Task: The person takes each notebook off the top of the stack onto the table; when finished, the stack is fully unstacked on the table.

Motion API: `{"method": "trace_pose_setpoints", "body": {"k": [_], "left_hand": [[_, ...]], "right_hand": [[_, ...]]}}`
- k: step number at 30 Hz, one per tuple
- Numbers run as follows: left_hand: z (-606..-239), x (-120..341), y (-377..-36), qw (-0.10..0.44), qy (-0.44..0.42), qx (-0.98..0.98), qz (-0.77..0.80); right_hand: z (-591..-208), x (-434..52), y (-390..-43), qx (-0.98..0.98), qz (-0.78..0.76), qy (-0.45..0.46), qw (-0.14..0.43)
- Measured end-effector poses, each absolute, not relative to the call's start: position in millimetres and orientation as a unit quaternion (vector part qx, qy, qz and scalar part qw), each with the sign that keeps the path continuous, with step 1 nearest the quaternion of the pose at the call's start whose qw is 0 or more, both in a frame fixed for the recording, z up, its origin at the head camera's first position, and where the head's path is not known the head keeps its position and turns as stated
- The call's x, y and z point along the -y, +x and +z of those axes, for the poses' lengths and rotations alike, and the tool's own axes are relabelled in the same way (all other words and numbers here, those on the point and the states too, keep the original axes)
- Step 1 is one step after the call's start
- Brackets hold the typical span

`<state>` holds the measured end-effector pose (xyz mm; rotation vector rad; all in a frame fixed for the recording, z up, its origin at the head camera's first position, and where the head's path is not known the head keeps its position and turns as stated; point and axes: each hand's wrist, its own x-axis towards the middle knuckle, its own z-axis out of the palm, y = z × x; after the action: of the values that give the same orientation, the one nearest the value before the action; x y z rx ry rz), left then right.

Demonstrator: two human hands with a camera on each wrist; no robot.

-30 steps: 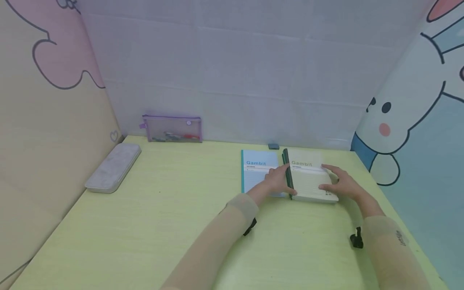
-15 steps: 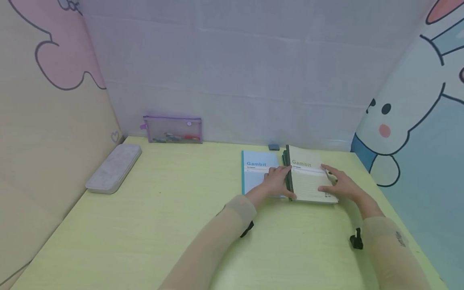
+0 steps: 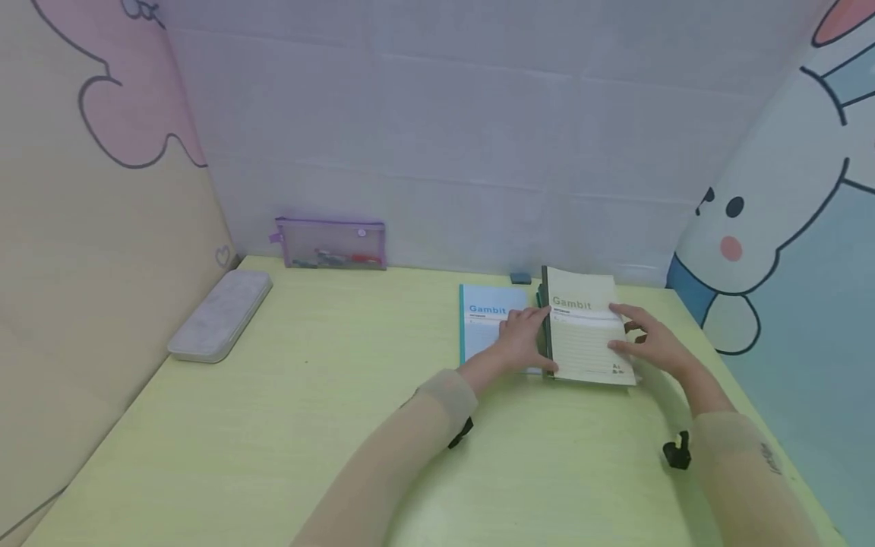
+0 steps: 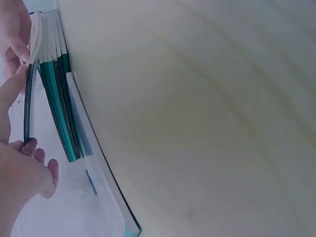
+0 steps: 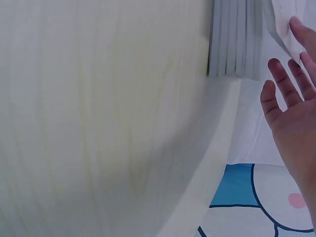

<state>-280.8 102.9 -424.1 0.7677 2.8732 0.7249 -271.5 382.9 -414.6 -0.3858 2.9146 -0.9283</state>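
A cream notebook point(image 3: 584, 334) with a dark spine and "Gambit" on its cover is held between both hands. My left hand point(image 3: 521, 343) grips its spine edge, thumb near the lower corner. Its opposite edge is pinched by my right hand point(image 3: 651, 343). In the left wrist view, a gap shows between this notebook and the stack of notebooks point(image 4: 59, 106) with green and dark spines beneath it. A light-blue "Gambit" notebook point(image 3: 478, 334) lies just left of the stack, partly hidden by my left hand. The right wrist view shows the stack's page edges point(image 5: 234, 44).
A small dark-blue block point(image 3: 521, 279) sits at the table's back edge, behind the notebooks. The purple mesh pencil pouch point(image 3: 331, 245) stands against the back wall. On the far left lies a grey-white case point(image 3: 222, 315). The right table edge runs beside my right forearm.
The top cream notebook has risen off the stack and shifted slightly toward the back, both hands holding it. The other notebooks stay where they were. The head view has shifted slightly.
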Motion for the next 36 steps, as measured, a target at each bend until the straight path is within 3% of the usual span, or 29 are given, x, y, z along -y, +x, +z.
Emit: {"method": "trace_pose_setpoints", "body": {"k": [17, 27, 36], "left_hand": [[-389.3, -68.1, -295.4, 0.002, 0.223, -0.920, 0.321], [-360.8, -28.6, -304.9, 0.009, 0.219, -0.903, 0.371], [-345.3, 21.1, -310.9, 0.016, 0.242, -0.892, 0.383]], "right_hand": [[-372.6, -349.6, -275.3, -0.917, -0.371, -0.144, 0.031], [-345.0, -309.0, -275.2, -0.910, -0.391, -0.138, 0.025], [-342.7, -268.9, -287.9, -0.904, -0.395, -0.163, 0.014]]}}
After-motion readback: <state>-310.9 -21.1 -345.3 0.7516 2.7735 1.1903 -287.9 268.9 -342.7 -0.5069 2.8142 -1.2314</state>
